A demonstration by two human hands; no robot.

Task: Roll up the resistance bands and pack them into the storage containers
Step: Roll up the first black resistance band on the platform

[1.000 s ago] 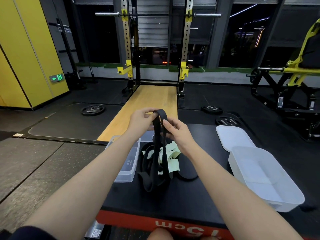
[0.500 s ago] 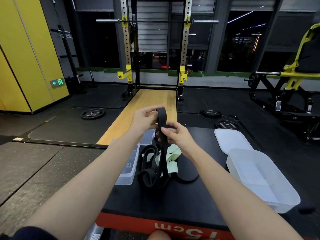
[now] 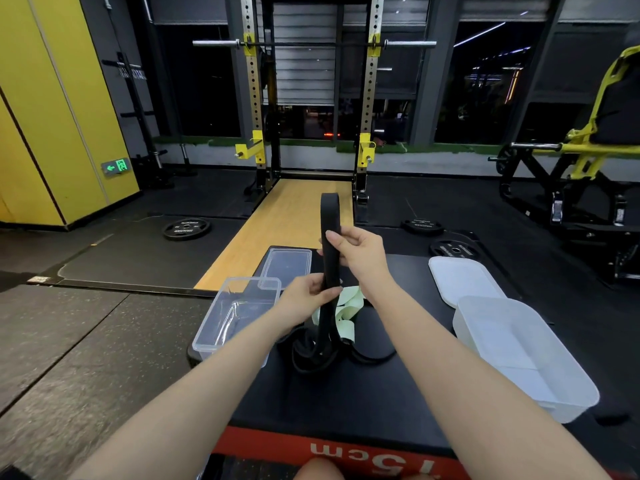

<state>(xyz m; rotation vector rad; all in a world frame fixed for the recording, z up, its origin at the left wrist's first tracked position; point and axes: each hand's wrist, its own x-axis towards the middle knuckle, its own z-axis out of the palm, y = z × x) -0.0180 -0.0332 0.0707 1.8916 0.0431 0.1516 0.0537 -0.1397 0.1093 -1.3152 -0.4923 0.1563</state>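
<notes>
Fingers of both hands, left hand (image 3: 304,294) below right hand (image 3: 360,252), pinch an upright black band (image 3: 330,237) above the bench (image 3: 346,393); its tail lies tangled there, so flatten it before rolling tightly

Bare black platform top (image 3: 346,403) between clear container (image 3: 221,323) and white container (image 3: 540,382)

Black band (image 3: 330,237): flat loop held upright, folded top standing free, lower part trailing into a loose heap on the black pad. Green band (image 3: 349,306): crumpled, lying behind that heap. Clear box (image 3: 221,327): open, left. White box (image 3: 526,362): open, right.
</notes>
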